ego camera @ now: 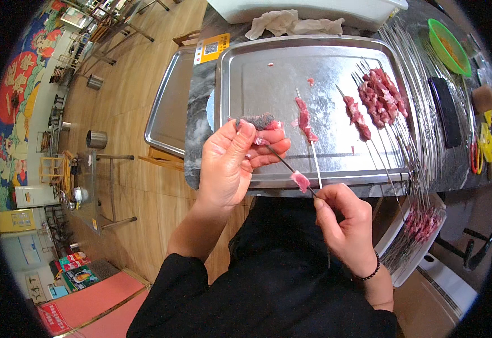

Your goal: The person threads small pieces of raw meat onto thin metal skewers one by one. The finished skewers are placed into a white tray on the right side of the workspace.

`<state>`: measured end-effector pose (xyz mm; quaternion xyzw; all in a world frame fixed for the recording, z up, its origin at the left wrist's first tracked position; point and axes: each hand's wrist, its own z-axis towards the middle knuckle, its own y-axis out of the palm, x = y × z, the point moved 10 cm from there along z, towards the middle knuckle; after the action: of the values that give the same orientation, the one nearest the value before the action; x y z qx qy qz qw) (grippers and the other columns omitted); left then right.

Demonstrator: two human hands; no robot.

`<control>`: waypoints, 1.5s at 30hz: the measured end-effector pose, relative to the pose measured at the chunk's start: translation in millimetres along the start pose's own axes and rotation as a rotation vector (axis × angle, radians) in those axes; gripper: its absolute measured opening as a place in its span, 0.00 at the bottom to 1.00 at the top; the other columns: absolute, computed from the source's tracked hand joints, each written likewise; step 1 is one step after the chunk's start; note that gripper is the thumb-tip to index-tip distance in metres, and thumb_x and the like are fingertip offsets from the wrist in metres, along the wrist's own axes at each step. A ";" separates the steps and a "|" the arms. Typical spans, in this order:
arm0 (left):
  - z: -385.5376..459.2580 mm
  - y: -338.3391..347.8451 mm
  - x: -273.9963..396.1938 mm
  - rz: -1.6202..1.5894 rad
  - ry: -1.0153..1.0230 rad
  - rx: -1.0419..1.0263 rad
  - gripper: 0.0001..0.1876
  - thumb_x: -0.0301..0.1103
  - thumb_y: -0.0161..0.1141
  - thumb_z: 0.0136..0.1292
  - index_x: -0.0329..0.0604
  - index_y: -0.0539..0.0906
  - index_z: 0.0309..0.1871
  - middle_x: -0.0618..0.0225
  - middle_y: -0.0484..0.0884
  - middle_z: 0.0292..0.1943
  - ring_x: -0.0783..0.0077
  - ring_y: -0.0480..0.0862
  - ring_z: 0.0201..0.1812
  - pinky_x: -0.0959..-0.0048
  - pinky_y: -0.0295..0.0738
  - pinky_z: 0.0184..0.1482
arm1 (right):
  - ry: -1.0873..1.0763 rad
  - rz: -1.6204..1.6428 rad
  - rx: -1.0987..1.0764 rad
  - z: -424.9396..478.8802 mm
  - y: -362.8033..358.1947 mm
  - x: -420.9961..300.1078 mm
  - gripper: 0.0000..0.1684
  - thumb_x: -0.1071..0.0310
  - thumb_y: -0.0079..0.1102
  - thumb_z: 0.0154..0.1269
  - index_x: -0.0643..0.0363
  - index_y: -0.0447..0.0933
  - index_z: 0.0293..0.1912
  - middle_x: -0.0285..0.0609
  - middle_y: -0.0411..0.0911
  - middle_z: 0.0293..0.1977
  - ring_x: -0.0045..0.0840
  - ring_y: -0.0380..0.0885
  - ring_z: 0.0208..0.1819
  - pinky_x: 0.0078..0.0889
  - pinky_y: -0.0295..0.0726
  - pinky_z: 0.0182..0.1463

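Observation:
My left hand is raised over the near left part of a metal tray, its fingers closed on pieces of raw meat with a dark grey, rough-looking part. A thin metal skewer runs from there to my right hand, which pinches it at the tray's near edge. One meat chunk is threaded on the skewer between my hands. On the tray lie a skewer with a strip of meat, another meat skewer and a pile of loaded skewers at the right.
Bare metal skewers lie right of the tray, beside a green basket, a black phone and scissors. Crumpled paper and a white tub stand behind. Below right, a white container holds more meat skewers.

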<state>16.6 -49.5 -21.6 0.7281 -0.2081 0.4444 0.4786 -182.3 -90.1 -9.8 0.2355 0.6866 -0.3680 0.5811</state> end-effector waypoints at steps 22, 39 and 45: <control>39.0 21.6 47.6 1.730 0.850 -0.106 0.04 0.28 0.63 0.60 0.39 0.80 0.32 0.59 0.79 0.27 0.51 0.82 0.30 0.58 0.78 0.34 | 0.028 0.084 0.167 20.7 -30.8 11.4 0.01 0.78 0.55 0.71 0.66 0.75 0.40 0.33 0.76 0.27 0.12 0.74 0.26 0.16 0.73 0.31; 29.9 -28.9 6.1 0.226 -0.075 0.006 0.11 0.35 0.59 0.73 0.37 0.80 0.49 0.52 0.87 0.43 0.62 0.90 0.41 0.72 0.87 0.40 | 0.104 0.125 0.001 -13.1 -19.8 22.7 0.02 0.77 0.59 0.68 0.65 0.76 0.39 0.34 0.77 0.24 0.12 0.75 0.25 0.18 0.74 0.30; 13.1 -14.3 8.2 0.134 0.034 0.061 0.12 0.34 0.59 0.73 0.39 0.77 0.53 0.50 0.86 0.47 0.60 0.89 0.44 0.66 0.88 0.45 | 0.069 0.060 -0.003 -9.3 -6.1 17.0 0.01 0.77 0.60 0.67 0.65 0.77 0.38 0.36 0.76 0.24 0.15 0.75 0.23 0.20 0.74 0.29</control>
<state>37.2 -53.5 -24.0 0.7192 -0.2347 0.4940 0.4286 -196.3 -88.4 -24.4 0.2676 0.6996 -0.3409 0.5681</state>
